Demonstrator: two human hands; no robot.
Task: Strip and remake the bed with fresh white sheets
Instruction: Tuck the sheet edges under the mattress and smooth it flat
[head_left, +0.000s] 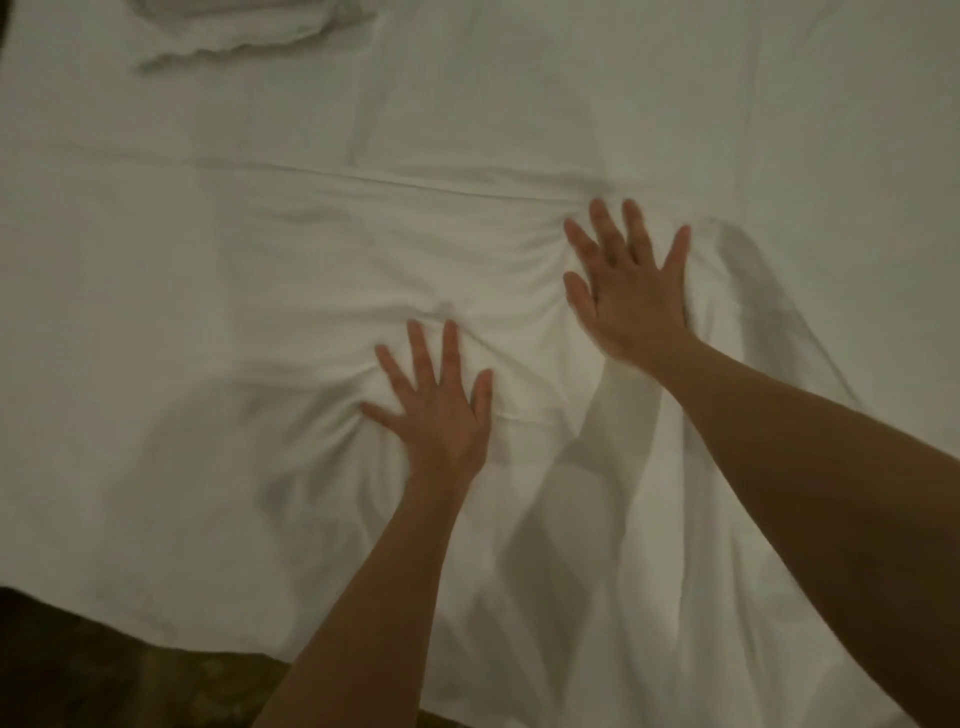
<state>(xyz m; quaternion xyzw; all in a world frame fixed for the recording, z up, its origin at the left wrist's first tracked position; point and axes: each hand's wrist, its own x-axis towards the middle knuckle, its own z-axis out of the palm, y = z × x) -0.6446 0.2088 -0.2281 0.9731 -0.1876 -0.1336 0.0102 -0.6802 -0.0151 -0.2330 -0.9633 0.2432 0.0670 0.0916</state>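
Note:
A white sheet (218, 291) covers the bed and fills most of the view. My left hand (436, 405) lies flat on it near the middle, fingers spread, palm down. Further away and to the right, my right hand (631, 283) also presses flat with fingers apart. Wrinkles fan out from both palms. A long crease (395, 179) runs across the sheet beyond my hands. The sheet's near edge (156, 618) hangs over the bed's side.
A bunched white cloth or pillow (244, 26) lies at the far left of the bed. A dark patterned floor (130, 675) shows below the sheet's edge at the bottom left.

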